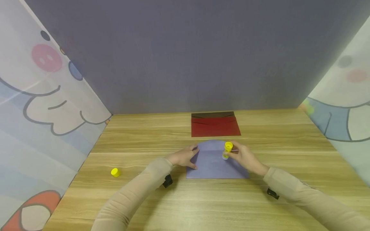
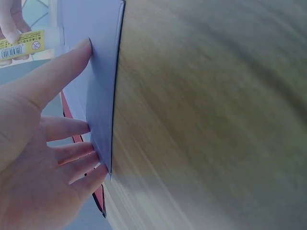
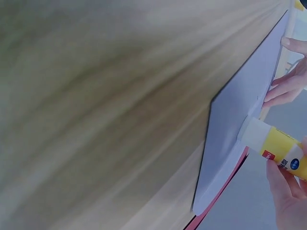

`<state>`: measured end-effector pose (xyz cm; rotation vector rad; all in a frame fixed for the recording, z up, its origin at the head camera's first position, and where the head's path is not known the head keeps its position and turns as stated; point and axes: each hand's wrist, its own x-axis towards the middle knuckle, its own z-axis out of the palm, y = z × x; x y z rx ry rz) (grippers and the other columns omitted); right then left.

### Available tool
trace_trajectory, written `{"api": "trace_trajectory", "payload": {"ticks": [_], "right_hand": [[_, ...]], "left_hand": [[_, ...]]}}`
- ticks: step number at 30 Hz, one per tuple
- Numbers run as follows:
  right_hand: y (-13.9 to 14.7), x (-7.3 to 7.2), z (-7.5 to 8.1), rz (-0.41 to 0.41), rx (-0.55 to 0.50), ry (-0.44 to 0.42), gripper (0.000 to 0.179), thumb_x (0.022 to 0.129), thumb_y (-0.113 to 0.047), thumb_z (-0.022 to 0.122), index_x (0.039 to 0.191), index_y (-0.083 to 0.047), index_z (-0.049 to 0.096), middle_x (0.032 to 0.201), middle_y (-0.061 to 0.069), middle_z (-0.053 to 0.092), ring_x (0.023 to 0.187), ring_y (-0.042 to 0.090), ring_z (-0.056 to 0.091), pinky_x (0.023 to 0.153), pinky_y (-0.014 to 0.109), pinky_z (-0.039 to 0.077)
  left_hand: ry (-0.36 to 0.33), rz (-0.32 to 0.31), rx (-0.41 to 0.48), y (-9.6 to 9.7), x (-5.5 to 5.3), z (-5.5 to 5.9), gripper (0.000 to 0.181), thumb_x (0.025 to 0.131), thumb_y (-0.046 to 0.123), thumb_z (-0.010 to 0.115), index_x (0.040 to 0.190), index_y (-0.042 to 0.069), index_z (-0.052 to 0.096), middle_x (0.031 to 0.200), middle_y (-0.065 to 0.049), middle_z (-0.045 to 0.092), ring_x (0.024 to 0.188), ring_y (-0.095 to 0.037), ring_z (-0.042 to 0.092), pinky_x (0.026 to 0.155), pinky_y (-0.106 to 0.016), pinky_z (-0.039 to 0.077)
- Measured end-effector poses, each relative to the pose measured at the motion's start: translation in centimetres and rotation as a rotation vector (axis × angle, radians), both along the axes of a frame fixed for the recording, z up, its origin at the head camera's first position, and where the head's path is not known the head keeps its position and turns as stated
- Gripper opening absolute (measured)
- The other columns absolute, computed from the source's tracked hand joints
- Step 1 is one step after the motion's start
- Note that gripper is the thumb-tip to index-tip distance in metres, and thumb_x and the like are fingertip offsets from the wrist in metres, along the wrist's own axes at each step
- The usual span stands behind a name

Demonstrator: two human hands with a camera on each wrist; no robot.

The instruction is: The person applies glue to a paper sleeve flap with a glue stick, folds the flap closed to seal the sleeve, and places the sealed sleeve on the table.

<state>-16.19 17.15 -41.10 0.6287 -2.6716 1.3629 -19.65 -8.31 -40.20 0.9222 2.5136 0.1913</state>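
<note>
A purple envelope (image 1: 211,168) lies on the table with its rounded flap spread away from the person. My right hand (image 1: 245,158) grips a yellow glue stick (image 1: 228,147), its white end down against the purple paper; the label shows in the right wrist view. At the envelope's left side, my left hand (image 1: 184,157) rests with thumb and fingers spread. Those fingertips touch the paper near its edge in the left wrist view. The glue stick's yellow cap (image 1: 115,172) sits apart on the table, well to the left.
Behind the purple envelope lies a red envelope (image 1: 215,127), overlapping a dark one (image 1: 214,114). The wooden table (image 1: 185,205) ends at a grey panel (image 1: 185,64) at the back. Cartoon-printed walls (image 1: 37,106) stand on both sides.
</note>
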Motion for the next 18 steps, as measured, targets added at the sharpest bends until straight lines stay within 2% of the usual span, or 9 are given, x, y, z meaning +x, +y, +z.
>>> {"api": "trace_trajectory", "payload": {"ticks": [10,18], "right_hand": [[-1.3,-0.4,0.1,-0.003,0.014,-0.017,0.031,0.076,-0.006,0.068,0.102,0.004,0.055,0.090,0.013,0.062,0.083,0.029,0.062,0.069,0.029,0.053],[-3.4,-0.6,0.3,0.035,0.035,-0.002,0.038,0.076,-0.006,0.068,0.109,0.007,0.052,0.092,0.016,0.062,0.083,0.029,0.062,0.070,0.029,0.053]], "left_hand": [[-0.010,0.007,0.003,-0.1,0.1,0.1,0.082,0.076,0.037,0.067,0.137,-0.001,0.027,0.146,-0.015,0.012,0.132,-0.028,0.015,0.107,-0.036,0.017],[0.010,-0.006,-0.001,-0.1,0.1,0.1,0.082,0.076,0.038,0.067,0.136,-0.002,0.029,0.145,-0.016,0.014,0.132,-0.029,0.018,0.107,-0.036,0.018]]}}
